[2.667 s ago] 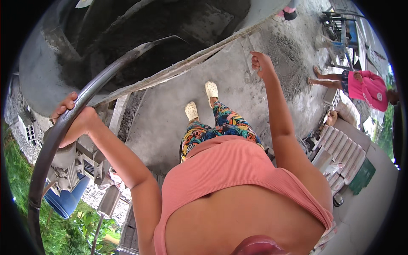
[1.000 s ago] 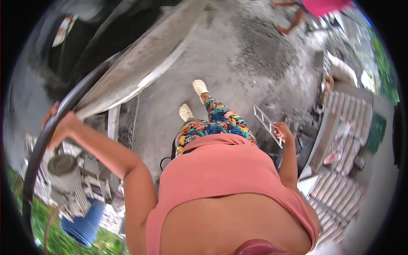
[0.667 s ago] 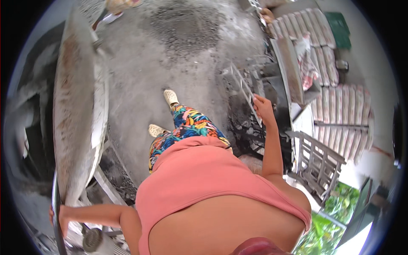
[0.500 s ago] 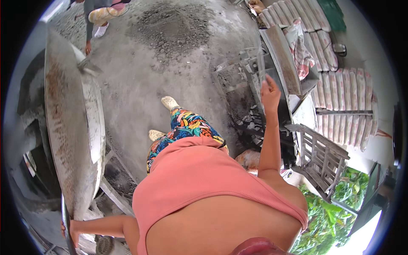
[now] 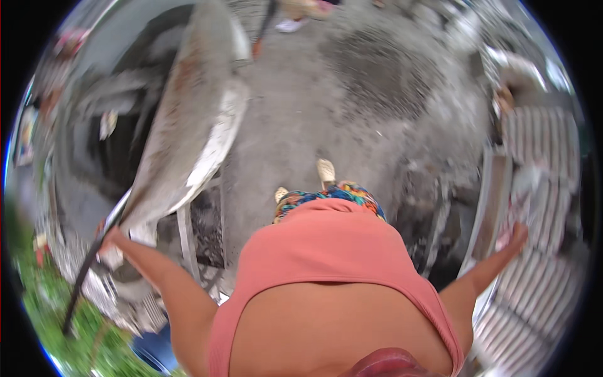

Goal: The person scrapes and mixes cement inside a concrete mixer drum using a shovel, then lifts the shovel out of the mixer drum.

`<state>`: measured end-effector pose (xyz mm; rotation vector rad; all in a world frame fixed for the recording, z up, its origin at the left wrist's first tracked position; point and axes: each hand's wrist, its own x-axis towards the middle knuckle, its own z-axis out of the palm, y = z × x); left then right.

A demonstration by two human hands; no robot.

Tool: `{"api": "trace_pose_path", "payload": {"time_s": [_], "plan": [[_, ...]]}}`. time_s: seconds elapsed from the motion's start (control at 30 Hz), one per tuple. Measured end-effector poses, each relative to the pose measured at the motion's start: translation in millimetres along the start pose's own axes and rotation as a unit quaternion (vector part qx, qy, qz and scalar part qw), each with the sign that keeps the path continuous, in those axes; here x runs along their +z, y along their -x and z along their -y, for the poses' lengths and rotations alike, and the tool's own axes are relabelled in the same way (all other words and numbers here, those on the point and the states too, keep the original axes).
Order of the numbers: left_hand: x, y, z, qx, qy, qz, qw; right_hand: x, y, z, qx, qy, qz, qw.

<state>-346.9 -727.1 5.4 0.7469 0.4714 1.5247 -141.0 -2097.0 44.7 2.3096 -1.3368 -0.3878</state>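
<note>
My left hand (image 5: 112,237) is wrapped around a dark bar handle (image 5: 81,286) at the near end of a large, rust-stained metal tray (image 5: 182,119). The tray looks like a wheelbarrow's and stands tilted up on its side, its pale outer face toward me. Out to the right, my right arm is stretched sideways. The right hand (image 5: 519,234) is smeared by motion, so its fingers cannot be read. It shows in front of a red-and-white sack and stacked sacks (image 5: 534,289); whether it touches them cannot be made out.
A mound of dark gravelly material (image 5: 383,75) lies on the grey floor (image 5: 282,125) ahead. Part of another person, with a white shoe (image 5: 292,25), is at the top. A long board (image 5: 493,204) runs beside the sacks. Green plants (image 5: 50,301) fill the lower left.
The whole view has swung, so the tray now leans diagonally and sits further right. My left hand keeps its hold on the handle. My right arm has moved outward to the right and lower.
</note>
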Motion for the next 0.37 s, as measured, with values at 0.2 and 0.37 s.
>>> {"api": "trace_pose_path", "payload": {"time_s": [0.2,0.37], "plan": [[39,38,-12,0.065,-0.125,-0.125,0.982,-111,49,245,-0.392,-0.303,-0.064,0.866],[57,67,-12,0.074,-0.115,-0.101,0.986,-210,236,412,-0.684,-0.279,-0.038,0.672]]}}
